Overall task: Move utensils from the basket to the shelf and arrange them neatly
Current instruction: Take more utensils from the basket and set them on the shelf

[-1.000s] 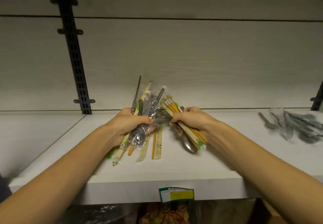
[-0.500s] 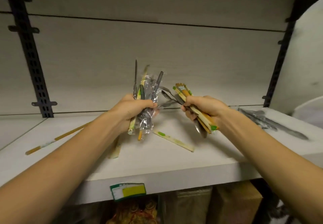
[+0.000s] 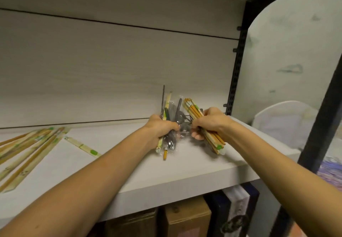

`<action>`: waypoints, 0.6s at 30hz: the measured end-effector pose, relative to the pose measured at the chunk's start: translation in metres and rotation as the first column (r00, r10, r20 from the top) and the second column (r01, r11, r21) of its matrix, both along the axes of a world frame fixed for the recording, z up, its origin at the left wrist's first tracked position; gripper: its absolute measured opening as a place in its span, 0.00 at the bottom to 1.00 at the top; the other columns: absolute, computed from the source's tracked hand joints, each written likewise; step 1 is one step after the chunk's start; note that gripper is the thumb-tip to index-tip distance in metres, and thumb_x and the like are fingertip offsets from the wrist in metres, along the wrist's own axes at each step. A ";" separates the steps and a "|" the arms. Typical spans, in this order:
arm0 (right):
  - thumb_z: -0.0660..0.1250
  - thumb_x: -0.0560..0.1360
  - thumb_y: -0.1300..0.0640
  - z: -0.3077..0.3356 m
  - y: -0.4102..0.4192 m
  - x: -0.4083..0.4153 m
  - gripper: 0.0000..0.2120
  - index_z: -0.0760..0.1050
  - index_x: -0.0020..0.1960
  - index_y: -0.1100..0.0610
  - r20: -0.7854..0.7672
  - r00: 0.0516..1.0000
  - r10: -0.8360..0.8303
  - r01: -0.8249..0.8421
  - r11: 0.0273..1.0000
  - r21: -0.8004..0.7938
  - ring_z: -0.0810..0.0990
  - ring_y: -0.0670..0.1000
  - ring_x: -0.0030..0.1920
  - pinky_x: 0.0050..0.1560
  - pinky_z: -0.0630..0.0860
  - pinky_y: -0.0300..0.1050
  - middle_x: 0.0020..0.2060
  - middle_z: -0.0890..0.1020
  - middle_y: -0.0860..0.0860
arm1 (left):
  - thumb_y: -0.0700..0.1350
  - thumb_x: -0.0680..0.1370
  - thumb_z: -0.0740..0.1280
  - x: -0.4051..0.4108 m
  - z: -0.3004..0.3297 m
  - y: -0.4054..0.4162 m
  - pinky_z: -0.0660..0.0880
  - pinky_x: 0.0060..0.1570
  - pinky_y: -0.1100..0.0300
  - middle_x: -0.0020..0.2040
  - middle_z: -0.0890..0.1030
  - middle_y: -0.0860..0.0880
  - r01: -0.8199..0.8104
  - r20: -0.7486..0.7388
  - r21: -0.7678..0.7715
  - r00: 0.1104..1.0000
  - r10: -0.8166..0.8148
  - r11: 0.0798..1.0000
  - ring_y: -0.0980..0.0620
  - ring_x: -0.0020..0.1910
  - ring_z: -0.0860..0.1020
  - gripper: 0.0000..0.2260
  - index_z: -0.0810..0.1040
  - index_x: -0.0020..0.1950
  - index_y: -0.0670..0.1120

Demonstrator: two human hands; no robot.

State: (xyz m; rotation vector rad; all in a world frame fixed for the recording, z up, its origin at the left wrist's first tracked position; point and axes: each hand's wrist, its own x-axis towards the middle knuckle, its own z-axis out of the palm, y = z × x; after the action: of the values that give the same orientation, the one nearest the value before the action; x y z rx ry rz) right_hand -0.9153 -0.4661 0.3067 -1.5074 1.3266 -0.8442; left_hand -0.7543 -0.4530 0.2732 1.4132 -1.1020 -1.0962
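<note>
The left hand curls its grip round a mixed bundle: thin grey metal spoons in crinkled clear plastic, plus slim pale paper-wrapped sticks poking up above the fist and down below it. Just right of that grip, the right hand clenches a tilted sheaf of chopsticks, smooth yellow-orange wood with green-marked paper sleeves. Both bundles hang over the pale, matte shelf. Well left of the grips, more wrapped chopsticks lie flat on it, long and narrow.
</note>
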 end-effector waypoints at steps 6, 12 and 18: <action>0.67 0.70 0.70 -0.002 -0.015 -0.003 0.12 0.72 0.52 0.66 -0.244 0.968 -0.064 0.032 0.991 -0.133 0.74 0.50 0.23 0.21 0.71 0.36 0.32 0.78 0.57 | 0.34 0.68 0.73 0.000 -0.002 -0.008 0.76 0.28 0.60 0.47 0.83 0.38 -0.045 0.042 0.028 0.998 0.044 0.999 0.48 0.32 0.80 0.18 0.75 0.57 0.37; 0.71 0.68 0.61 -0.005 -0.026 0.001 0.11 0.75 0.48 0.62 -0.375 0.922 -0.093 0.018 0.980 -0.199 0.75 0.52 0.31 0.32 0.73 0.41 0.35 0.77 0.55 | 0.36 0.68 0.73 0.009 -0.001 -0.009 0.77 0.30 0.58 0.44 0.83 0.38 -0.074 0.067 0.040 0.995 0.071 0.996 0.47 0.32 0.80 0.18 0.75 0.56 0.37; 0.71 0.69 0.60 -0.001 -0.025 0.001 0.07 0.78 0.45 0.62 -0.445 0.888 -0.112 0.005 0.972 -0.235 0.74 0.50 0.30 0.31 0.70 0.38 0.33 0.76 0.54 | 0.35 0.69 0.73 0.009 -0.001 -0.005 0.77 0.28 0.59 0.40 0.81 0.40 -0.084 0.070 0.037 0.994 0.081 0.996 0.48 0.30 0.79 0.17 0.75 0.56 0.37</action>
State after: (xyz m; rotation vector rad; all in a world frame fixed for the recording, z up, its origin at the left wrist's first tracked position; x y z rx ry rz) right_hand -0.9146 -0.4907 0.3057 -1.9403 1.6660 -0.7212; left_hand -0.7450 -0.4575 0.2724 1.5242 -1.0654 -1.0224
